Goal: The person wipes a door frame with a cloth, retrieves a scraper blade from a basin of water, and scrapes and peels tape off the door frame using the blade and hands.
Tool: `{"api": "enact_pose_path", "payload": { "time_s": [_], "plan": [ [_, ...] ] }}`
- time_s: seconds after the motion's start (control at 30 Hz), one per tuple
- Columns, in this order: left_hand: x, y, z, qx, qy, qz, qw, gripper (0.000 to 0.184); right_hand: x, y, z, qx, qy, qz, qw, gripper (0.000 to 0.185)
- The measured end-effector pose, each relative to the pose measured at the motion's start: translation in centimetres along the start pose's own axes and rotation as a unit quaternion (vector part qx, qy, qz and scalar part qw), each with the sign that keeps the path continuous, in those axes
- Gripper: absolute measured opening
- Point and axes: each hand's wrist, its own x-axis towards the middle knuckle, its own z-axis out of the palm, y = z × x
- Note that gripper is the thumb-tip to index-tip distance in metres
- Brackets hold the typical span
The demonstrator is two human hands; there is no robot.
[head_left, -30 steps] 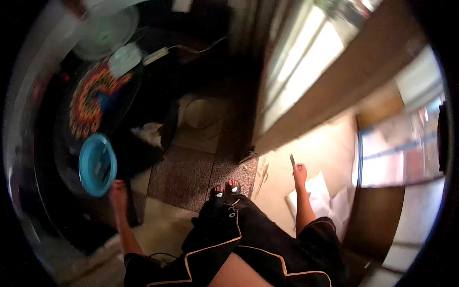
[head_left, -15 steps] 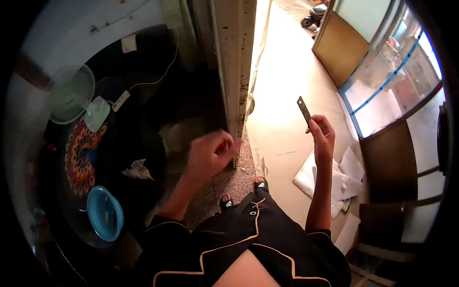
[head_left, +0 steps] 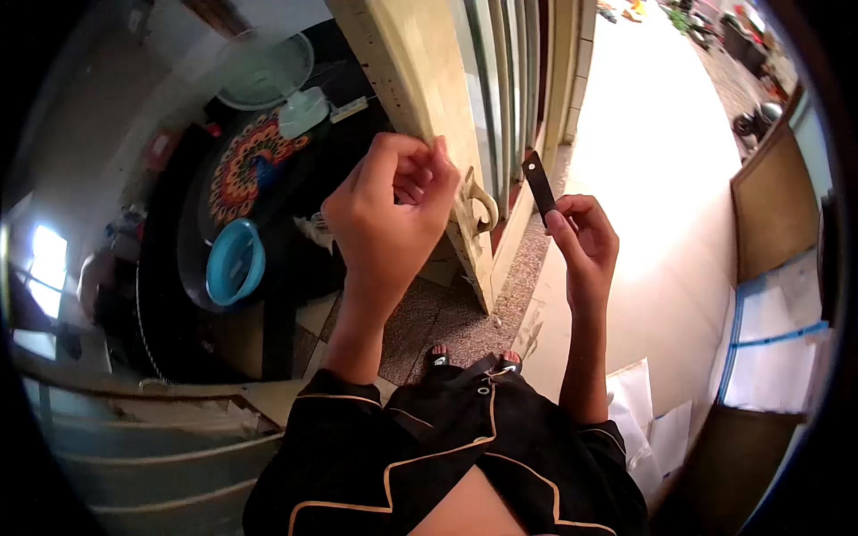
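Note:
My right hand (head_left: 585, 250) pinches one end of a flat dark metal strip (head_left: 539, 186), which has a hole near its upper end and points up and left. My left hand (head_left: 393, 201) is raised at the edge of a cream-coloured door (head_left: 420, 76), its fingers curled with thumb and forefinger close together. Whether anything small is between them is too unclear to tell. A curved door handle (head_left: 483, 207) sits just right of my left hand.
At the left, a dark round table bears a blue basin (head_left: 236, 262), a peacock pattern (head_left: 255, 170), a translucent container (head_left: 304, 113) and a large strainer (head_left: 266, 73). White sheets (head_left: 633, 411) lie on the floor at the right, near glazed panels.
The view has turned, and the door edge and handle now appear close. My left hand has risen from near the basin to the door edge. My right hand still holds the strip.

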Motion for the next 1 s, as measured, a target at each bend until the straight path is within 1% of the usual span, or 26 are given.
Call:
{"api": "enact_pose_path", "payload": {
  "time_s": [0.03,0.1,0.17,0.27,0.37,0.43,0.5,0.57,0.67,0.7,0.77,0.8,0.9,0.93,1.0],
  "plan": [
    [0.1,0.1,0.0,0.014,0.003,-0.001,1.000,0.014,0.4,-0.3,-0.1,0.010,-0.010,0.004,1.000,0.013],
    [0.2,-0.1,-0.1,0.012,0.014,0.040,0.999,0.016,1.1,-1.0,-0.1,-0.013,-0.026,-0.023,0.999,0.014],
    [0.5,0.0,-0.9,0.034,0.000,0.023,0.999,0.013,2.1,-1.8,0.0,0.000,-0.040,-0.023,0.999,0.013],
    [0.6,-0.4,-1.2,0.014,-0.025,0.007,1.000,0.012,3.5,-2.5,0.3,0.010,-0.099,-0.021,0.995,0.012],
    [1.0,0.4,-1.0,0.029,-0.004,0.009,1.000,0.012,4.8,-2.8,1.6,0.035,-0.123,-0.033,0.991,0.013],
    [1.9,0.6,-1.3,0.035,0.003,0.019,0.999,0.013,5.8,-3.5,2.7,0.042,-0.134,-0.050,0.989,0.014],
    [3.0,0.9,-1.7,0.063,0.011,0.071,0.995,0.015,6.6,-4.6,3.7,0.016,-0.144,-0.096,0.985,0.013],
    [3.8,0.6,-2.0,0.060,0.019,0.084,0.994,0.014,7.0,-5.3,5.0,0.019,-0.142,-0.095,0.985,0.014],
    [3.8,0.1,-2.5,-0.057,-0.013,0.010,0.998,0.015,7.5,-4.9,6.2,0.065,-0.146,-0.090,0.983,0.017],
    [3.7,-0.1,-2.6,-0.057,-0.009,0.010,0.998,0.015,7.4,-4.9,6.5,0.065,-0.149,-0.091,0.982,0.017],
    [3.4,-0.6,-2.8,-0.117,-0.065,-0.035,0.990,0.015,7.1,-4.8,7.2,0.035,-0.128,-0.106,0.986,0.016],
    [3.3,-0.6,-2.8,-0.151,-0.071,-0.048,0.985,0.015,7.0,-4.8,7.4,0.030,-0.127,-0.118,0.984,0.016],
    [3.3,-0.7,-2.9,-0.165,-0.076,-0.047,0.982,0.014,6.6,-4.9,7.8,0.000,-0.123,-0.128,0.984,0.015],
    [3.3,-1.0,-2.9,-0.178,-0.071,-0.030,0.981,0.015,6.5,-4.9,7.9,-0.003,-0.123,-0.129,0.984,0.015],
    [3.3,-1.0,-3.0,-0.180,-0.074,-0.033,0.980,0.016,6.4,-4.8,8.1,-0.015,-0.131,-0.149,0.980,0.014]
  ]
}}
